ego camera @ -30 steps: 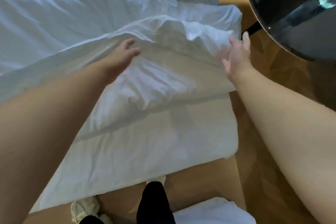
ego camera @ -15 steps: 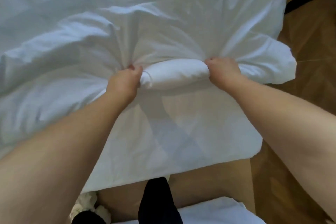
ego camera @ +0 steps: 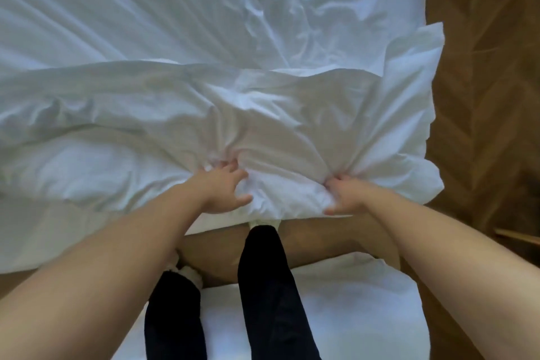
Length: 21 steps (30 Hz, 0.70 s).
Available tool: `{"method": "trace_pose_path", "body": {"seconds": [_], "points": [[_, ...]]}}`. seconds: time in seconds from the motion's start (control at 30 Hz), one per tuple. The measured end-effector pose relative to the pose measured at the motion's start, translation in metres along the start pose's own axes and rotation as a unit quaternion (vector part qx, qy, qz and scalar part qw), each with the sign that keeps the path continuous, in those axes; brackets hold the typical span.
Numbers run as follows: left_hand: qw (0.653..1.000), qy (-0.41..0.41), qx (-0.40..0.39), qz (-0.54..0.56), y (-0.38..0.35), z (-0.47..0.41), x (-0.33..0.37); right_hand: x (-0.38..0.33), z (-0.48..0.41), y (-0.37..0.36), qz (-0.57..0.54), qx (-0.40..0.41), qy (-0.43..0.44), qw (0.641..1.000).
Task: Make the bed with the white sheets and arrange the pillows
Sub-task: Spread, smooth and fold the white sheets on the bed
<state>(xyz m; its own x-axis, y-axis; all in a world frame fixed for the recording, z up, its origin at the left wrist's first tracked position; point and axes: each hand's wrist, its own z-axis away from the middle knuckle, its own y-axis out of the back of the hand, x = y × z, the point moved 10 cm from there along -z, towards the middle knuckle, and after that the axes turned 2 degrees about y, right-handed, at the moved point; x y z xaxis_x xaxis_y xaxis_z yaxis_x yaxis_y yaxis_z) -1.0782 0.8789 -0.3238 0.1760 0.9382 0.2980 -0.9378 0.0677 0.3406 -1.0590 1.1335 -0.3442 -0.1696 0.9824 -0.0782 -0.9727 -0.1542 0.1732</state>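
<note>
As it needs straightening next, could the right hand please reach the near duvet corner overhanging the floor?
Probably yes: the right hand grips the duvet right beside that corner, and nothing lies between them, though it must let go first.

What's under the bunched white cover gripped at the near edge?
A white lower layer shows at left; a shoe tip pokes out below the white cover. Beneath the bunch in the left hand and right hand, nothing is visible.

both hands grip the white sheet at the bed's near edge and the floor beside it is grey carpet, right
Only the floor is wrong: the head view shows brown wood. The left hand and right hand do grip the white sheet.
</note>
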Motion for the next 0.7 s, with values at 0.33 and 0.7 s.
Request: {"method": "trace_pose_path", "body": {"seconds": [0.33, 0.7], "points": [[0.915, 0.261, 0.289, 0.105, 0.156, 0.001, -0.111, 0.039, 0.01, 0.215, -0.15, 0.319, -0.126, 0.927], [0.865, 0.138, 0.448, 0.177, 0.338, 0.019, -0.094, 0.105, 0.082, 0.345, -0.357, 0.574, -0.134, 0.725]]}}
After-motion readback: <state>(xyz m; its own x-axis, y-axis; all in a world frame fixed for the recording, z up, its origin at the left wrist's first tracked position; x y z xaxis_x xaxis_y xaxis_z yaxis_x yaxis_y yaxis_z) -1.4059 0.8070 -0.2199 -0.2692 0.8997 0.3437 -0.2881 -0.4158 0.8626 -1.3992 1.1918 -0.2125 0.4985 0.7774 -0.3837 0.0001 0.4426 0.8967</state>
